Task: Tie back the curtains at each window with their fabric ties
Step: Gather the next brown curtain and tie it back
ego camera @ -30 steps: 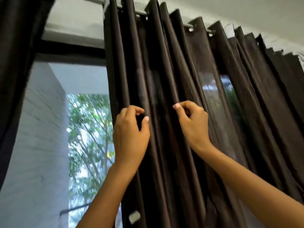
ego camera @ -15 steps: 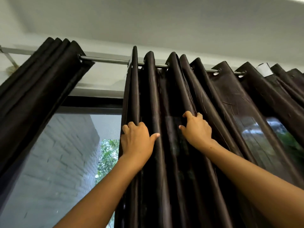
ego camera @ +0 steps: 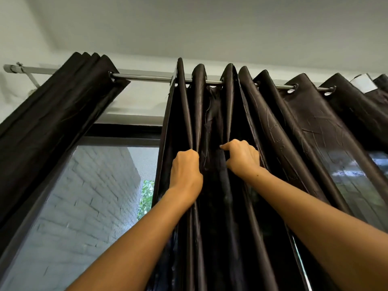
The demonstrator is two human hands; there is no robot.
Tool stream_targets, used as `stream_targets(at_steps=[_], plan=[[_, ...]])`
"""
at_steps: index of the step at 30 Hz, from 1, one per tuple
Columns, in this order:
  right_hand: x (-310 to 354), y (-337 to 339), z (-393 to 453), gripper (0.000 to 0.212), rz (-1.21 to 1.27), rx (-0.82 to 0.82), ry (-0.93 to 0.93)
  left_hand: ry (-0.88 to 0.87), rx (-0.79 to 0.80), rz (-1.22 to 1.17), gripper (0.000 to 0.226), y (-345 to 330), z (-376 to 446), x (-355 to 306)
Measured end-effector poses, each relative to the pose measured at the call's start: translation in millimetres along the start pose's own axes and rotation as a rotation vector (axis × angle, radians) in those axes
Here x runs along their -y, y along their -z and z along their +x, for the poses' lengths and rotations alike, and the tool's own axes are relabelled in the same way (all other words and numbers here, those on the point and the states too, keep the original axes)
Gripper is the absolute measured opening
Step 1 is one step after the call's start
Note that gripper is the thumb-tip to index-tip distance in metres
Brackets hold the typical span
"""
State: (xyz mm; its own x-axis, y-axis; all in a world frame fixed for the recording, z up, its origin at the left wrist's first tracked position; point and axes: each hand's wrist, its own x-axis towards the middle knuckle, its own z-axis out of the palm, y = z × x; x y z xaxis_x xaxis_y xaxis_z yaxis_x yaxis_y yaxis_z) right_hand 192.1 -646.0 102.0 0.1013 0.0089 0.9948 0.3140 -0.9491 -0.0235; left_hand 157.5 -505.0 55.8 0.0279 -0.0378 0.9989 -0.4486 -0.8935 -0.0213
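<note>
Two hands are engaged high on the right-hand curtain (ego camera: 228, 185). The left hand (ego camera: 185, 175) is closed around the leading folds, which are bunched inside its curled fingers. The right hand (ego camera: 241, 157) is curled on a neighbouring pleat with the index finger (ego camera: 227, 146) extended towards the left; whether cloth is actually pinched under it cannot be told.

The fabric is judged light, soft and rather slippery: a satin sheen is seen, and fine creases are held across the panels. Deep pleats are formed by the eyelets (ego camera: 295, 87), so the folds are likely to be stacked easily once pushed together. A firm hold is best taken around several pleats at once, below the stiffer header, since single layers are expected to slide through the fingers.

No fabric tie is seen, so its whereabouts cannot be stated.

The curtain is hung from a metal rod (ego camera: 147, 77), and a bare stretch of rod is left between it and the second curtain (ego camera: 52, 127), which is already gathered at the left. Travel rightward is limited by the spread pleats that are still to be gathered. A white label (ego camera: 364, 82) is seen near the top right. Beyond the glass a white brick wall (ego camera: 88, 196) is visible.
</note>
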Motion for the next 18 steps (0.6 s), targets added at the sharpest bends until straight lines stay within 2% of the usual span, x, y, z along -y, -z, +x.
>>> stream_targets(at_steps=[5,7,10,14,16,18], plan=[[71,-18,14,0.044,0.208,0.068,0.112,-0.036,-0.043,0.057,0.005,17,3,45],[107,-25,22,0.038,0.332,0.114,0.176,-0.005,-0.066,0.093,0.018,30,4,68],[132,-27,30,0.049,0.491,0.191,0.218,0.028,-0.129,0.06,0.023,52,3,101],[108,-23,34,0.051,0.426,0.245,0.222,0.008,-0.109,-0.054,0.014,51,6,102],[96,-20,34,0.043,0.448,0.277,0.205,0.011,-0.114,-0.119,0.038,41,9,86],[88,-14,33,0.031,0.59,0.284,0.133,0.055,-0.12,-0.133,0.055,33,10,68]])
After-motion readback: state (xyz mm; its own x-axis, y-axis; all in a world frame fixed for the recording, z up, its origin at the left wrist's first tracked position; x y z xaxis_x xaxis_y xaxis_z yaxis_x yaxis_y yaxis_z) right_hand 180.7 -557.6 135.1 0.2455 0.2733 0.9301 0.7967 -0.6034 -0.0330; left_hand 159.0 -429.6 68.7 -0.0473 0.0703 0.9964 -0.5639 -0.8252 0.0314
